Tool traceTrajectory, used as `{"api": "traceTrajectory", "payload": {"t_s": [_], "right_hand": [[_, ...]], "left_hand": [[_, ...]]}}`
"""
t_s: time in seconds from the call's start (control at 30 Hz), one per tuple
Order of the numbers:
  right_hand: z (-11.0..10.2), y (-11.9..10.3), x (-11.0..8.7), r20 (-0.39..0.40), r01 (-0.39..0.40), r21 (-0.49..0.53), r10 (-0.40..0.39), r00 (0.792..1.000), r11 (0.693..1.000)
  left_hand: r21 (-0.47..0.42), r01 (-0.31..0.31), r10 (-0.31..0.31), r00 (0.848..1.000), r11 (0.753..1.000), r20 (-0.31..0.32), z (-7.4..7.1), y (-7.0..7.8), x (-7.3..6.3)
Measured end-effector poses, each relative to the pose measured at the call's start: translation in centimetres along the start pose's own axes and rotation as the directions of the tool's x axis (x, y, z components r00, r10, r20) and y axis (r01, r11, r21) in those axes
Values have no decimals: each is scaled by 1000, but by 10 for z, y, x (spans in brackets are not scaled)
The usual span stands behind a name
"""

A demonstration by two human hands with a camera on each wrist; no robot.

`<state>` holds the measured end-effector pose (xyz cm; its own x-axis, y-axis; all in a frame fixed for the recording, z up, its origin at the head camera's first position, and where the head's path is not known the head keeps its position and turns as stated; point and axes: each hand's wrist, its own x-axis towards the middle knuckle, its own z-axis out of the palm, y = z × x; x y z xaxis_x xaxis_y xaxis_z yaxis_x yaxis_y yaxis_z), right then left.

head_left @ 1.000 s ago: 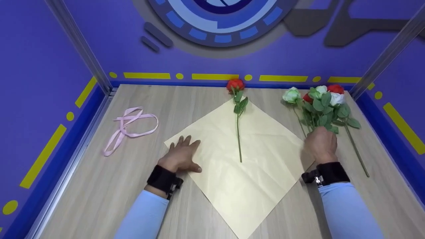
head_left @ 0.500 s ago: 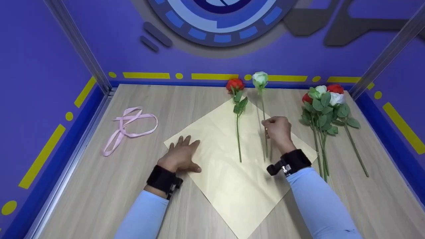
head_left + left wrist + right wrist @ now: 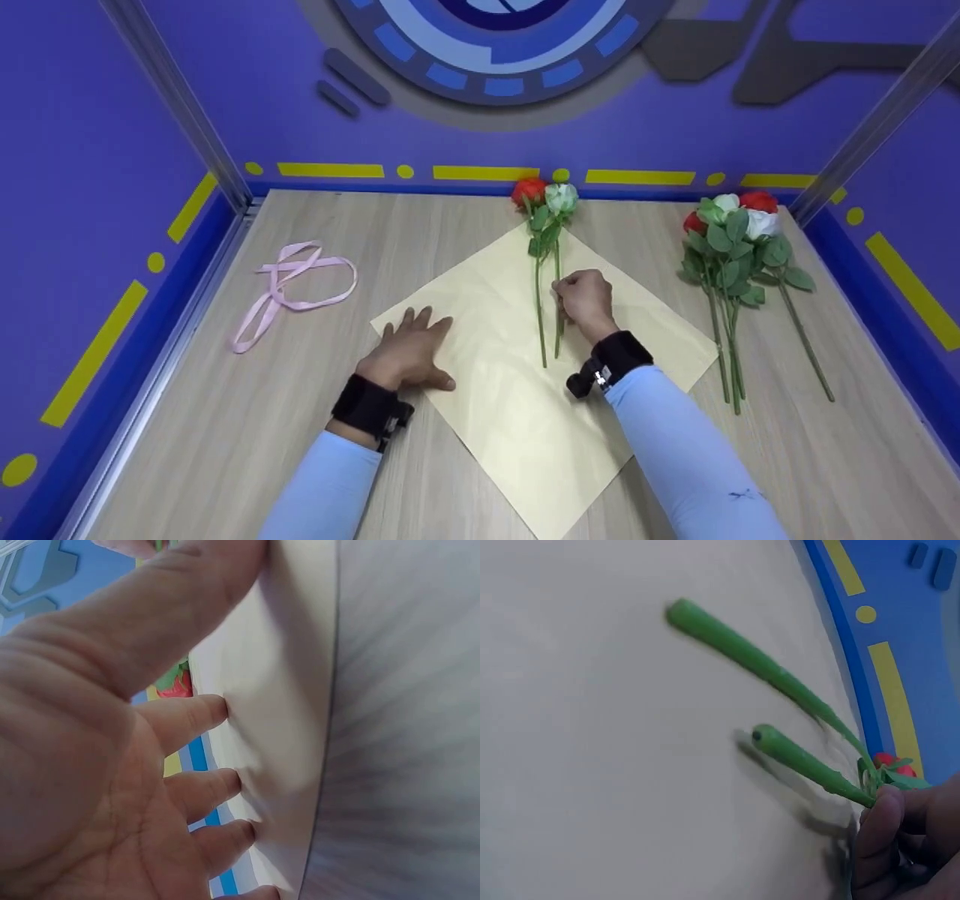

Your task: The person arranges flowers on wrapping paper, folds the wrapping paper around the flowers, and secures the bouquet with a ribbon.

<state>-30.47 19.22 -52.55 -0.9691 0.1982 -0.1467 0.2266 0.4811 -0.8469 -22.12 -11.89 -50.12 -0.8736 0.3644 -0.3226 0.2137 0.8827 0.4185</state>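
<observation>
A sheet of cream wrapping paper (image 3: 487, 420) lies as a diamond on the table. My left hand (image 3: 409, 352) rests on its left corner with fingers spread; the left wrist view shows those fingertips (image 3: 217, 706) touching the paper. Between thumb and fingers, my right hand (image 3: 587, 300) pinches the stem of a pale green-white rose (image 3: 561, 198). Just left of it a red rose (image 3: 529, 192) lies on the paper, its stem nearly parallel. In the right wrist view, the held stem (image 3: 810, 763) casts a shadow on the paper, and the red rose's stem (image 3: 742, 654) runs alongside.
Several red and white roses (image 3: 731, 247) with green leaves lie in a cluster at the right, stems toward me. A looped pink ribbon (image 3: 296, 304) lies on the wooden table (image 3: 225, 420) at the left. Blue panels (image 3: 450, 142) stand behind and at both sides.
My right hand has taken the pale green-white rose from the right-hand cluster and carried it left over the paper, beside the red rose. The left hand has stayed in place.
</observation>
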Motion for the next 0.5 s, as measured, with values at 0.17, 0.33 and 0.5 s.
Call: {"api": "traceTrajectory", "payload": {"t_s": [0.17, 0.33, 0.5], "right_hand": [[0, 5, -4, 26, 24, -24, -23, 999, 999], [-2, 4, -9, 39, 29, -52, -27, 999, 998], [-2, 2, -12, 46, 26, -92, -22, 999, 995]], "left_hand": [[-7, -5, 5, 1000, 1000, 3, 0, 2, 0], [-4, 0, 0, 1000, 1000, 0, 0, 2, 0], [-4, 2, -2, 1000, 1000, -6, 0, 2, 0]]}}
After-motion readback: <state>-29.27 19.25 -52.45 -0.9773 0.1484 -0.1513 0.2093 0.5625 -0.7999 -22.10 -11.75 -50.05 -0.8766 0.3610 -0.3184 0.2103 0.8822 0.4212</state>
